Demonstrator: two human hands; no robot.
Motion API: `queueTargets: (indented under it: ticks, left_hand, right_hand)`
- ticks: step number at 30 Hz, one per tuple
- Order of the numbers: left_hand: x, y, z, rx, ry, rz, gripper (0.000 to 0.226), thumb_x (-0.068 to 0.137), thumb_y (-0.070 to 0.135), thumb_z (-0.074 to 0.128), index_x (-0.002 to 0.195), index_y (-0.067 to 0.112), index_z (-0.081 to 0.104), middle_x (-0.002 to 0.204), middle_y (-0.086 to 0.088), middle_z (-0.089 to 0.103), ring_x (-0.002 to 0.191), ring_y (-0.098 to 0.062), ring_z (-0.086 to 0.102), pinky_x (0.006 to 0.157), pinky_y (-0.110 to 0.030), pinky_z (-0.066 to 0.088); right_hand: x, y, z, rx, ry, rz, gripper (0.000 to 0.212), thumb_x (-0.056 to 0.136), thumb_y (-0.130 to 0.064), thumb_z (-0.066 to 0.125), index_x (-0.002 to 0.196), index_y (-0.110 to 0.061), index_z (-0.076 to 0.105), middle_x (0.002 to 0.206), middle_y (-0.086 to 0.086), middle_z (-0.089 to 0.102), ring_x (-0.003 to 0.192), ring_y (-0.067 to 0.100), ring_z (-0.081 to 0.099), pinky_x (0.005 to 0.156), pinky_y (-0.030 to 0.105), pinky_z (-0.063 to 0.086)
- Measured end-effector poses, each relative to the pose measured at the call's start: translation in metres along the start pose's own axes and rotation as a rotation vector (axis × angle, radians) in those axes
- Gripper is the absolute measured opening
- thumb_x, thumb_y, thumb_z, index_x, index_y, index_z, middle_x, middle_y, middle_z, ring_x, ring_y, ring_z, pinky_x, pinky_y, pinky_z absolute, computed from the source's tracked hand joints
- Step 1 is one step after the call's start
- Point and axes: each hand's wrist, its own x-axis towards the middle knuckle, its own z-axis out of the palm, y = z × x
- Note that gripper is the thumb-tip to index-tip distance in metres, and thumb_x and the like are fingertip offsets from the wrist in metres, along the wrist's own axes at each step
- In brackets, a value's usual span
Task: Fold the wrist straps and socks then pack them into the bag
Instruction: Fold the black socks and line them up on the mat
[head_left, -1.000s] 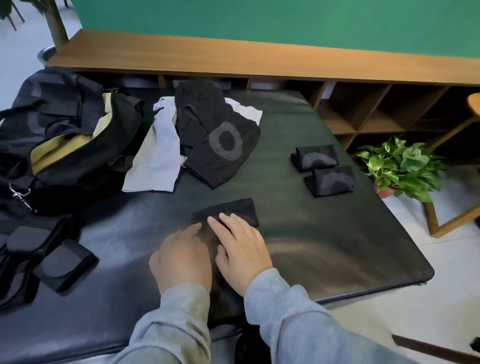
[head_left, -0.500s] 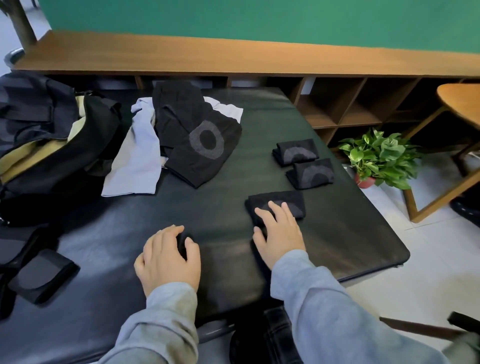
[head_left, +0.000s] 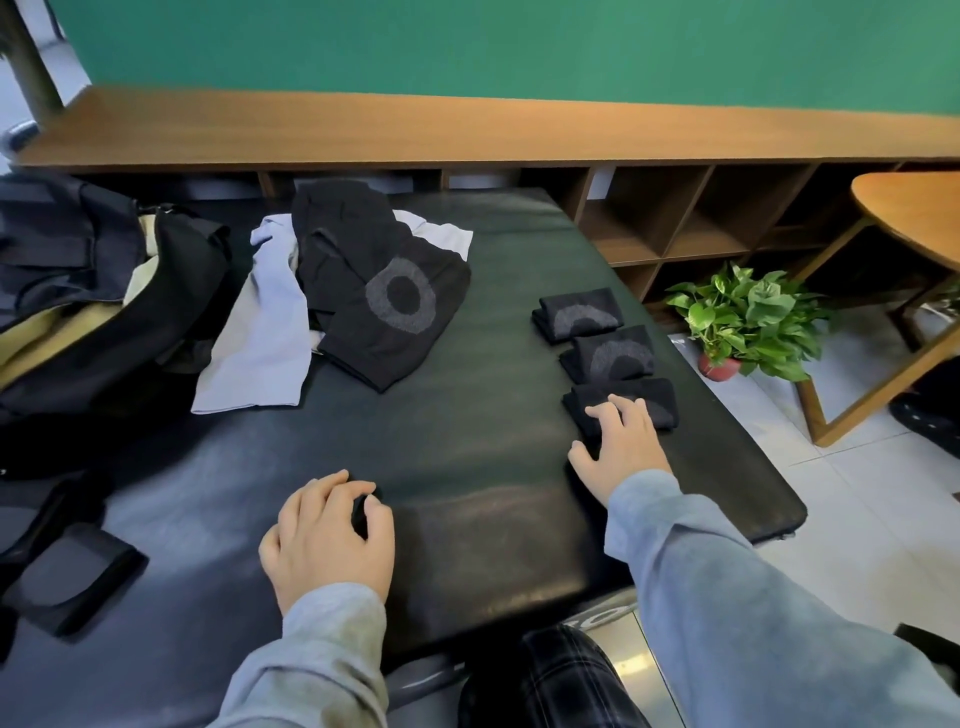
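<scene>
Your right hand (head_left: 621, 447) lies flat, fingers straight, on the third folded sock (head_left: 623, 408) near the table's (head_left: 467, 467) right edge, just beside the other two (head_left: 597, 332). Press it square in line with them, then let go. Your left hand (head_left: 327, 535) rests loosely curled near the front edge, holding nothing. The unfolded pile (head_left: 384, 296) waits toward the back edge; the bag (head_left: 104, 322) sits at the left edge.
</scene>
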Motion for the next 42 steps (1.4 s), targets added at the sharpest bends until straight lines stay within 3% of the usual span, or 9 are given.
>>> queueTargets:
  ticks: [12, 16, 19, 24, 27, 29, 31, 36, 42]
  left_hand:
    - [-0.001, 0.002, -0.001, -0.027, 0.002, 0.003, 0.015, 0.084, 0.026, 0.055, 0.090, 0.036, 0.064, 0.119, 0.018, 0.056, 0.124, -0.007, 0.037, 0.100, -0.032, 0.019]
    - [0.000, 0.002, 0.001, -0.007, 0.002, 0.006, 0.014, 0.083, 0.027, 0.056, 0.091, 0.035, 0.064, 0.119, 0.018, 0.055, 0.123, -0.007, 0.037, 0.100, -0.032, 0.019]
    - [0.002, 0.002, 0.002, 0.023, 0.008, 0.016, 0.016, 0.084, 0.027, 0.055, 0.093, 0.036, 0.063, 0.120, 0.019, 0.054, 0.123, -0.006, 0.036, 0.100, -0.031, 0.018]
    - [0.006, 0.001, 0.007, 0.082, 0.059, 0.053, 0.024, 0.085, 0.024, 0.054, 0.108, 0.030, 0.060, 0.131, 0.012, 0.050, 0.128, -0.010, 0.034, 0.102, -0.033, 0.020]
    - [0.015, 0.001, 0.012, 0.263, -0.077, 0.174, 0.047, 0.097, 0.030, 0.032, 0.144, 0.027, 0.029, 0.155, 0.005, 0.018, 0.144, -0.014, 0.007, 0.114, -0.035, 0.006]
    - [0.026, 0.004, 0.014, 0.382, -0.200, 0.234, 0.052, 0.100, 0.033, 0.016, 0.149, 0.026, 0.003, 0.157, 0.005, -0.006, 0.144, -0.014, -0.009, 0.115, -0.035, -0.002]
    - [0.035, 0.009, 0.015, 0.444, -0.252, 0.268, 0.052, 0.101, 0.034, 0.012, 0.149, 0.024, -0.005, 0.157, 0.003, -0.013, 0.143, -0.016, -0.014, 0.116, -0.036, -0.004]
    - [0.053, 0.019, 0.019, 0.384, -0.253, 0.281, 0.054, 0.101, 0.036, 0.019, 0.149, 0.021, 0.001, 0.157, 0.001, -0.009, 0.144, -0.015, -0.010, 0.115, -0.031, -0.002]
    - [0.081, 0.030, 0.024, 0.248, -0.115, 0.169, 0.061, 0.097, 0.038, 0.042, 0.147, 0.025, 0.011, 0.156, 0.003, 0.006, 0.139, -0.017, 0.016, 0.108, -0.035, 0.021]
  right_hand:
    - [0.004, -0.027, -0.008, -0.286, -0.018, 0.178, 0.051, 0.087, -0.045, 0.051, 0.129, -0.017, 0.040, 0.155, 0.008, 0.018, 0.143, 0.036, 0.005, 0.114, 0.047, 0.013]
    - [-0.029, -0.087, 0.018, -0.114, -0.020, -0.145, 0.053, 0.090, -0.037, 0.048, 0.139, -0.022, 0.033, 0.157, 0.001, 0.006, 0.145, 0.028, -0.008, 0.116, 0.046, 0.003]
    - [-0.052, -0.110, 0.044, -0.029, -0.122, -0.387, 0.045, 0.095, -0.030, 0.040, 0.139, -0.025, 0.036, 0.157, -0.007, 0.014, 0.146, 0.015, -0.005, 0.116, 0.042, -0.003]
    - [-0.043, -0.111, 0.056, -0.056, -0.120, -0.361, 0.051, 0.096, -0.035, 0.033, 0.147, -0.032, 0.024, 0.158, -0.011, 0.009, 0.146, 0.010, -0.002, 0.117, 0.036, -0.003]
    - [-0.040, -0.113, 0.058, -0.132, -0.180, -0.372, 0.058, 0.096, -0.041, 0.029, 0.150, -0.033, 0.010, 0.159, -0.008, -0.002, 0.146, 0.014, -0.009, 0.117, 0.041, -0.005]
    - [-0.038, -0.114, 0.058, -0.151, -0.191, -0.378, 0.060, 0.096, -0.044, 0.029, 0.151, -0.032, 0.007, 0.159, -0.007, -0.004, 0.146, 0.016, -0.010, 0.117, 0.042, -0.005]
    - [-0.035, -0.114, 0.058, -0.156, -0.187, -0.384, 0.061, 0.096, -0.046, 0.029, 0.151, -0.032, 0.007, 0.159, -0.007, -0.005, 0.146, 0.016, -0.010, 0.117, 0.042, -0.005]
    - [-0.031, -0.113, 0.057, -0.151, -0.173, -0.387, 0.061, 0.096, -0.049, 0.029, 0.151, -0.032, 0.008, 0.159, -0.006, -0.003, 0.146, 0.015, -0.009, 0.118, 0.041, -0.004]
    - [-0.029, -0.116, 0.058, -0.059, -0.130, -0.352, 0.057, 0.092, -0.046, 0.020, 0.147, -0.035, 0.024, 0.158, -0.012, 0.010, 0.146, 0.009, -0.002, 0.117, 0.035, -0.002]
